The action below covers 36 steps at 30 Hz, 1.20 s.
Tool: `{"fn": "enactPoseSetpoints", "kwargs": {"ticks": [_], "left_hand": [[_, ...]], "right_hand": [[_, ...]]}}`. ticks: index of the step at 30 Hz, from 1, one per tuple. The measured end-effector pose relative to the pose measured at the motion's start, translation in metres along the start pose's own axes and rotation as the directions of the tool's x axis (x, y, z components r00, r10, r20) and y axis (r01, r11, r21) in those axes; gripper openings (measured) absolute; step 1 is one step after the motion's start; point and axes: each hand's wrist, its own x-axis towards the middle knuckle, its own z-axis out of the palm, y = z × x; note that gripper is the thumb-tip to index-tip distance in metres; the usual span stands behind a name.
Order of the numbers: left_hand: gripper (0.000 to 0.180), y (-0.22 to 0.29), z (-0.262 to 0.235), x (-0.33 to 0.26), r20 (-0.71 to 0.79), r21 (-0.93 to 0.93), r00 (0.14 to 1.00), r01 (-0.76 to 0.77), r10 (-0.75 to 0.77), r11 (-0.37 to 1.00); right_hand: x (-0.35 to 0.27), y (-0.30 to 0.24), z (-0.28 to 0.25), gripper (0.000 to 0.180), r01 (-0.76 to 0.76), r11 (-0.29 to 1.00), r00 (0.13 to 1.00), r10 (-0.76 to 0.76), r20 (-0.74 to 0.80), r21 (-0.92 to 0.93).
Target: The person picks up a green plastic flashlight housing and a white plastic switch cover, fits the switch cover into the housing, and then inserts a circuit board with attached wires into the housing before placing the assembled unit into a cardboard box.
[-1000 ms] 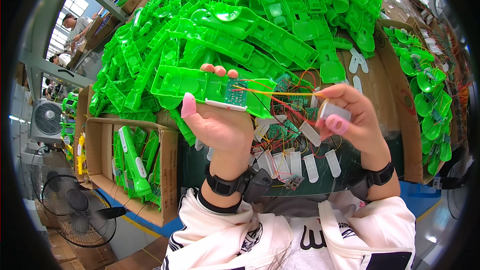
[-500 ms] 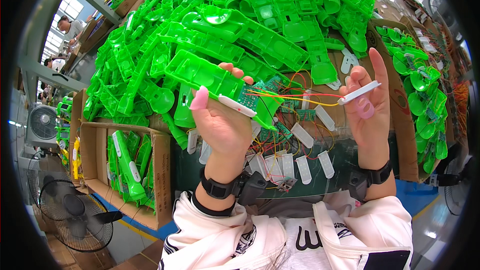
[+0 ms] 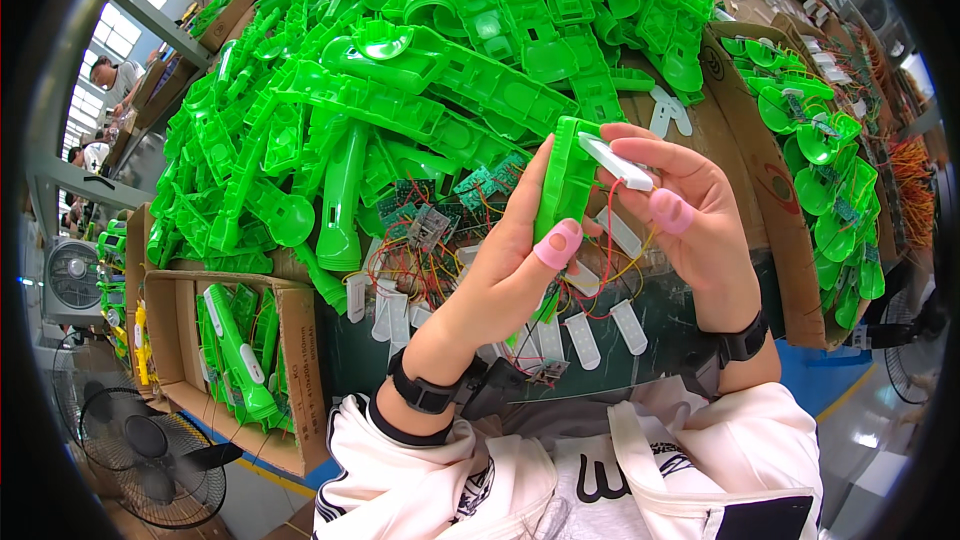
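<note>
My left hand (image 3: 512,265) is closed around a green plastic flashlight housing (image 3: 567,180), which is now held steeply upright. A pink finger cot covers that thumb. Between the fingers and thumb of my right hand (image 3: 700,215), which also wears a pink cot, is a white oblong light panel (image 3: 616,162). The panel lies against or very near the housing's right side; I cannot tell whether it is seated. A red wire (image 3: 604,230) hangs from the panel's end. The circuit board seen earlier with the housing is hidden by my hands.
A big heap of green housings (image 3: 400,90) covers the far side. Below it lie circuit boards (image 3: 430,225) with tangled wires and several white panels (image 3: 581,340). At left stands a carton (image 3: 296,360) holding flashlights; at right, another carton (image 3: 800,290) beside wired green parts. A fan (image 3: 150,440) stands lower left.
My right hand has brought the white panel left to the housing. My left hand has moved right and turned the housing from lying nearly level to steep. The view has shifted slightly.
</note>
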Motion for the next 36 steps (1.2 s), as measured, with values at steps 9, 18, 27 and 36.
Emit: {"fn": "enactPoseSetpoints", "kwargs": {"ticks": [9, 18, 27, 36], "left_hand": [[0.069, -0.001, -0.005, -0.003, 0.111, 0.135, 0.994, -0.021, 0.006, 0.991], [0.085, -0.005, -0.005, -0.004, 0.128, 0.099, 0.99, -0.074, 0.061, 0.992], [0.057, 0.001, -0.005, -0.003, 0.106, 0.149, 0.986, 0.11, -0.127, 0.983], [0.045, -0.01, 0.001, 0.0, 0.07, -0.101, 0.968, 0.246, -0.24, 0.964]], "right_hand": [[-0.001, 0.013, -0.002, 0.013, 0.281, 0.844, 0.907, -0.389, -0.159, -0.457], [0.002, 0.014, 0.003, 0.012, 0.281, 0.815, 0.946, -0.326, 0.002, -0.507], [0.0, 0.015, 0.0, 0.015, 0.155, 0.9, 0.971, -0.215, -0.104, -0.407], [-0.001, 0.017, -0.002, 0.008, 0.169, 0.583, 0.878, -0.455, -0.147, -0.794]]}}
